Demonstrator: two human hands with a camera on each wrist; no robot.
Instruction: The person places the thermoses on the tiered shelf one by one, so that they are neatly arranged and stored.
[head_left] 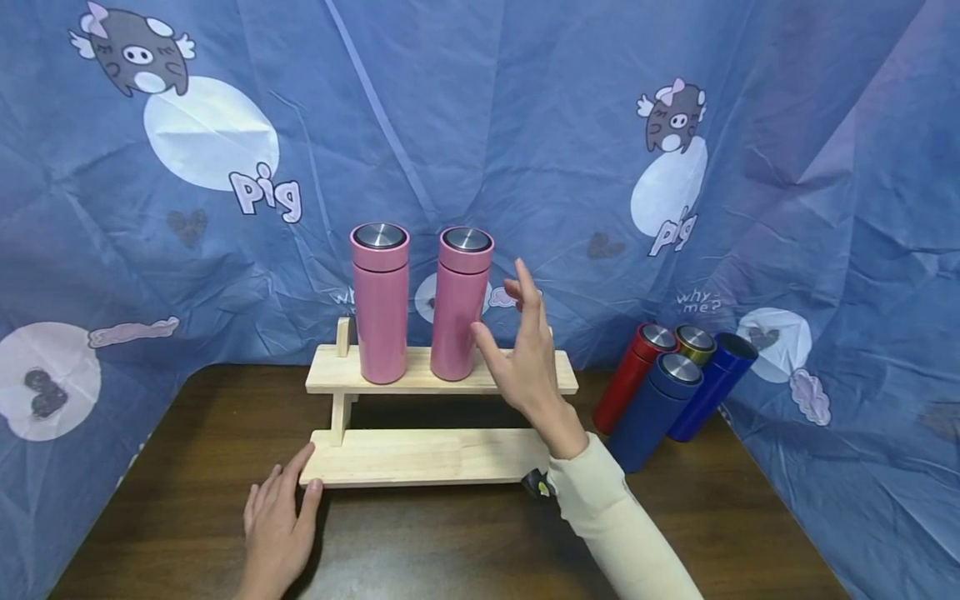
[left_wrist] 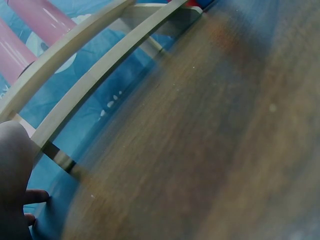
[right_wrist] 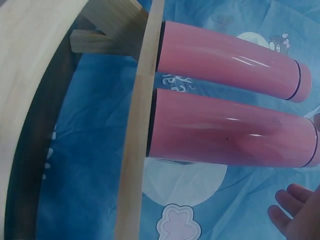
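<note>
Two pink thermos bottles stand upright on the upper shelf of a pale wooden two-tier rack [head_left: 420,458]. In the head view, my right hand [head_left: 525,358] is just right of the right pink bottle [head_left: 459,308], its fingers spread and not wrapped round it. Its thumb overlaps the bottle's edge there; whether it touches, I cannot tell. The left pink bottle [head_left: 381,317] stands apart from both hands. My left hand [head_left: 279,521] touches the front left corner of the lower shelf with thumb and forefinger, its fingers fairly straight. The left wrist view shows only part of that hand [left_wrist: 15,175].
Right of the rack, a red bottle [head_left: 628,375], a dark blue bottle [head_left: 652,417], a gold-lidded bottle [head_left: 696,342] and a bright blue bottle [head_left: 712,387] stand grouped. The brown table [head_left: 420,550] meets a blue printed curtain [head_left: 480,108] behind and at the sides.
</note>
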